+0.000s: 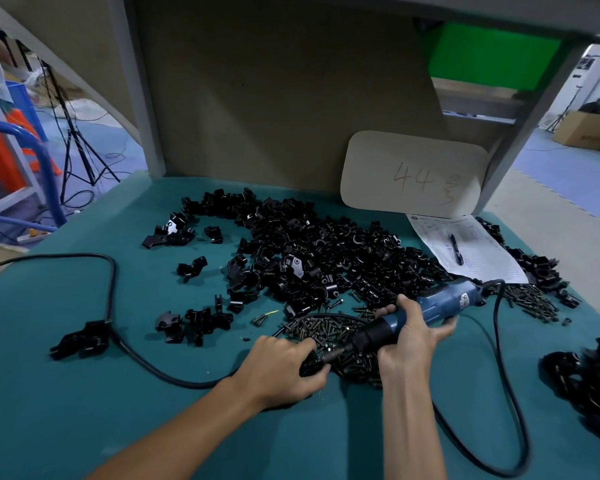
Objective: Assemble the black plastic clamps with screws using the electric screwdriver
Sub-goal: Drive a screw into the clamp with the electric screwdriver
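Gripping the screwdriver (444, 301) round its blue barrel, fingers wrapped fully about it, the right hand (409, 341) aims the bit toward 8 o'clock at a clamp (309, 367) held in the curled fingers of the left hand (281, 362), at 6 o'clock of the clamp pile (309, 258), over the screws (326, 332). The clamp looks light, stiff and prone to twisting under torque, so grip its sides, clear of the screw hole. The corded tool seems heavier, best held mid-barrel.
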`<state>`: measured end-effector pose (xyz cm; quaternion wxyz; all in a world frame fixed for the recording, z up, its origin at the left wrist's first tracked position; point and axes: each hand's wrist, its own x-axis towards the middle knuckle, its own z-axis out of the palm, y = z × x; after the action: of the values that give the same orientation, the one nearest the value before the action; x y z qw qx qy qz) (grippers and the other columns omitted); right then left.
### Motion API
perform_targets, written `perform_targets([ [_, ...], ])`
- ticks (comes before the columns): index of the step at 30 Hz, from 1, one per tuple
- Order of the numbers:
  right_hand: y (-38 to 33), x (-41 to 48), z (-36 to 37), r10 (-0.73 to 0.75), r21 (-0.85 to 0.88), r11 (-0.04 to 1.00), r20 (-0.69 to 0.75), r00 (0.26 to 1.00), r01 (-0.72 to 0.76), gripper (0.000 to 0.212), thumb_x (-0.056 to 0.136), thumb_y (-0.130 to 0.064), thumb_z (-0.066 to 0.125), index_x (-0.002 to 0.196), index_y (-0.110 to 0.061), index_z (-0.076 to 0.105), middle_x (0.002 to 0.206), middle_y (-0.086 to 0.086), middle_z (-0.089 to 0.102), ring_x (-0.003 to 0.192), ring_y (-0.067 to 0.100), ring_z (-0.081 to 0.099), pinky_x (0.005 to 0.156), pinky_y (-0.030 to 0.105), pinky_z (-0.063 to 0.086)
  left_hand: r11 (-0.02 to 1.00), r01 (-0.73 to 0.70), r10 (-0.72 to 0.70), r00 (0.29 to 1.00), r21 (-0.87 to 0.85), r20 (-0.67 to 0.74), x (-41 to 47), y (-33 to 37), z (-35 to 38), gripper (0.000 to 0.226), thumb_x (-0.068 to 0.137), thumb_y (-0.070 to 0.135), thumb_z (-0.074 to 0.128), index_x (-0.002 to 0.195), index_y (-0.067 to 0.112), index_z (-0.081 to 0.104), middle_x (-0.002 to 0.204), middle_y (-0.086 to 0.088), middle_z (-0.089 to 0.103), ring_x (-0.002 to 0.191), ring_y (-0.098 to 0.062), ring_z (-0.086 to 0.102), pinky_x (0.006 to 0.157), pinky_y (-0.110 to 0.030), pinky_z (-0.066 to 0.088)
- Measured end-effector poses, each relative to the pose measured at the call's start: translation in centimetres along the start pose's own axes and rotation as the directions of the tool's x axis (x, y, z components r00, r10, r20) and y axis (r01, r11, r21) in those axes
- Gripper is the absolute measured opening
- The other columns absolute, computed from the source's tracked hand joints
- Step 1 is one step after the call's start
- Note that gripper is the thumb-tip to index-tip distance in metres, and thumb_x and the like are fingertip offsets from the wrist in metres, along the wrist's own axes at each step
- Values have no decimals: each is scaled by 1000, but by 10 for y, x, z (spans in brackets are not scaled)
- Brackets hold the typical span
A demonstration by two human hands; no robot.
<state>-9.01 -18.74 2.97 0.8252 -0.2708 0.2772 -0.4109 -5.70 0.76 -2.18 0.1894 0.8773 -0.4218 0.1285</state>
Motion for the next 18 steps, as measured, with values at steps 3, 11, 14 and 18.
perform_targets([
  [3, 1, 2, 3, -10, -20, 1000, 30, 999, 11, 97, 86, 9, 67, 147, -54, 26, 98, 7, 59, 56, 12, 59, 55, 32, 56, 1000, -17, 17, 1000, 0, -21, 0, 0, 0, 46, 92, 60, 41, 81, 20, 60, 49, 4, 55, 41, -16, 49, 44, -28, 41],
  [11, -3, -1, 2, 50, 51, 998, -61, 997, -47, 56, 85, -47, 79, 123, -20, 49, 71, -1, 56, 51, 13, 54, 49, 27, 51, 1000, -23, 24, 999, 13, -41, 0, -1, 1, 44, 91, 59, 43, 81, 21, 61, 48, 5, 54, 40, -15, 48, 43, -24, 34],
  [14, -4, -2, 2, 35, -6, 999, -141, 989, -36, 36, 90, -32, 73, 115, -17, 51, 70, 1, 54, 50, 14, 53, 50, 29, 50, 998, -46, 47, 998, 32, -36, 0, -1, 1, 44, 91, 60, 43, 80, 21, 61, 48, 5, 54, 40, -14, 47, 44, -23, 30],
  [18, -3, -1, 3, 17, -49, 998, -163, 986, -26, 22, 92, -23, 68, 107, -18, 52, 67, 1, 53, 46, 14, 51, 49, 28, 49, 999, -40, 41, 999, 32, -13, 1, -2, 1, 46, 91, 61, 39, 81, 21, 59, 50, 4, 56, 43, -15, 49, 46, -25, 33],
])
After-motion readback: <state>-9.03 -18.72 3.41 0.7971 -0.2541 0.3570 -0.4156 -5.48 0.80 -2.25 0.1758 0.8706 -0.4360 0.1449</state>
